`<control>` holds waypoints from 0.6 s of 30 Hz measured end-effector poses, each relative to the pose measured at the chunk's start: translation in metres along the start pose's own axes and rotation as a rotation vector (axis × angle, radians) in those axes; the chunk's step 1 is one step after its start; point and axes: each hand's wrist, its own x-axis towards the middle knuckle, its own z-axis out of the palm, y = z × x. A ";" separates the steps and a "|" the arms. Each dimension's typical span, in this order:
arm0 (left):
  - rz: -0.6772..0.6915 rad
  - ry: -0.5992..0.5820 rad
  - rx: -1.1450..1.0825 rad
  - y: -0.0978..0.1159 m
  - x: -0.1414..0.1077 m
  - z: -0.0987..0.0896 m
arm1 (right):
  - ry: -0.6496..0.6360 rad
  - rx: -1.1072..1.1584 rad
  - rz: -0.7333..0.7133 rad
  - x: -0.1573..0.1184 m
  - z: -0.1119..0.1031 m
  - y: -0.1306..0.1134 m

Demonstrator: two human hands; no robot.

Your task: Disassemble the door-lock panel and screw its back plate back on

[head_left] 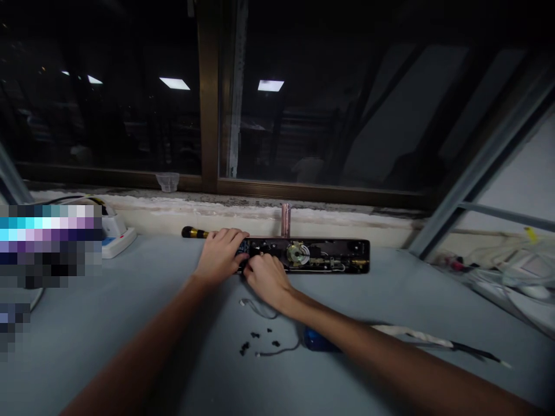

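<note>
Black housing (323, 254), left part at left grip (220, 254) and right grip (267, 277)

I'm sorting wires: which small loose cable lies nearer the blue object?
The cable lower in the picture, its end beside the blue object; the other cable lies higher.

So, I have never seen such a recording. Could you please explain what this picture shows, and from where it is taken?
There is no machine here: a person works with two bare hands. The camera sits on their head, looking forward and down. The left hand is on the left end of a long, open black case; the right hand is beside it, at the near edge. What the right fingertips hold is hidden. Nearer on the table lie small black pieces, two thin cables and a blue object, partly behind the right forearm.
</note>
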 end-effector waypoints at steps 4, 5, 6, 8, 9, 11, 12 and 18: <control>-0.002 -0.014 0.003 0.001 0.000 -0.001 | -0.008 0.037 -0.008 -0.001 -0.002 0.001; -0.004 -0.017 0.003 0.001 0.000 -0.002 | -0.010 0.045 -0.003 -0.001 -0.002 0.001; -0.007 -0.020 0.004 0.001 0.000 -0.002 | -0.013 0.051 0.002 -0.002 -0.003 0.001; -0.012 -0.025 0.004 0.001 0.000 -0.001 | -0.016 0.062 0.011 -0.002 -0.004 0.000; -0.014 -0.028 0.004 0.001 0.000 -0.001 | -0.016 0.068 0.013 -0.003 -0.006 -0.001; -0.016 -0.033 0.003 0.001 0.000 -0.001 | -0.014 0.082 0.008 -0.005 -0.012 -0.003; -0.017 -0.034 0.002 0.001 0.000 -0.001 | -0.014 0.090 -0.001 -0.007 -0.015 -0.003; -0.029 -0.025 -0.007 0.003 -0.002 -0.002 | -0.069 0.153 -0.121 -0.022 -0.039 0.015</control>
